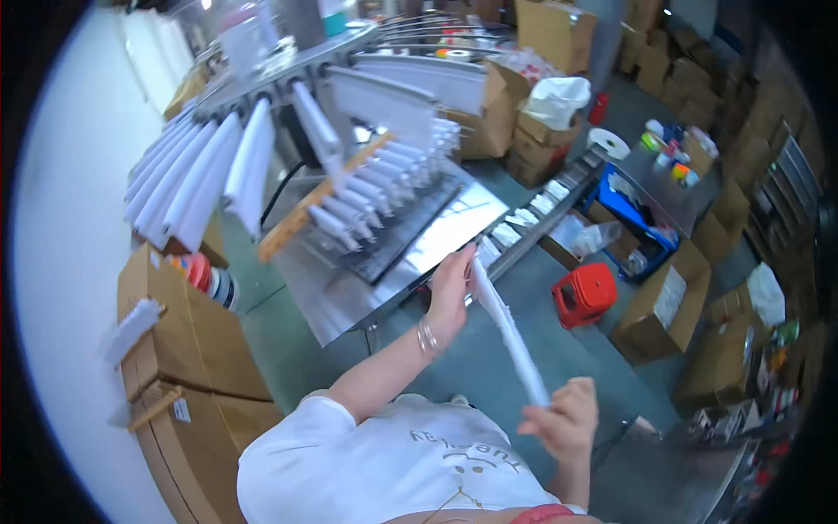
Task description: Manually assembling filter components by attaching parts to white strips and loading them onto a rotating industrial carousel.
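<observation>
A long, narrow white strip (511, 336) is stretched slantwise between my two hands, in front of my body; I cannot tell whether it is film or cloth. My left hand (449, 297), with bracelets at the wrist, is closed on its upper end near the metal table's edge. Lower down on the right, my right hand (563, 419) has its fingers curled closed at the other end, slightly blurred. On the metal table (463, 218) beyond my left hand lies a wooden bar (327, 196) carrying several white rolled pieces (384, 183).
Several white folded sheets (249, 162) hang from a round metal rack (297, 65) above the table. A narrow rail (532, 218) with small white pieces runs off to the right. Nearby stand a red stool (583, 295), a blue crate (633, 214) and cardboard boxes (188, 341).
</observation>
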Demonstrator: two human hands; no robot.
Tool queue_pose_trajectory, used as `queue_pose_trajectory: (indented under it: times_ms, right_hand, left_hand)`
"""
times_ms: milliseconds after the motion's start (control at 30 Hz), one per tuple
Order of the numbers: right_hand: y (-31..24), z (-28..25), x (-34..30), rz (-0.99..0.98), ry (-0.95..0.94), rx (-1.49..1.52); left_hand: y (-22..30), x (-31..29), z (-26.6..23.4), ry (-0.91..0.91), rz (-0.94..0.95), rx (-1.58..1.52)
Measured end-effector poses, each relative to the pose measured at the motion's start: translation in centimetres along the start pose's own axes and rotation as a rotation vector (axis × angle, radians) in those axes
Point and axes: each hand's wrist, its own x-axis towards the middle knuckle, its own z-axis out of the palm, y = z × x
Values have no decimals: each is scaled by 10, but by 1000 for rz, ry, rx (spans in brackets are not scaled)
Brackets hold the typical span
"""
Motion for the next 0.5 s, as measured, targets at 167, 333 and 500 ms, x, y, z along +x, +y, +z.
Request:
queue_pose_trajectory:
  times_ms: [167, 333, 500]
  right_hand:
    - [-1, 16, -8, -113, -207, -20]
    - [32, -24, -9, -55, -577, 288]
    - [139, -27, -24, 596, 88, 352]
  left_hand:
    - [-66, 31, 55, -242, -418, -6]
    - [-110, 17, 94, -333, -521, 132]
    - [-134, 27, 122, -376, -596, 146]
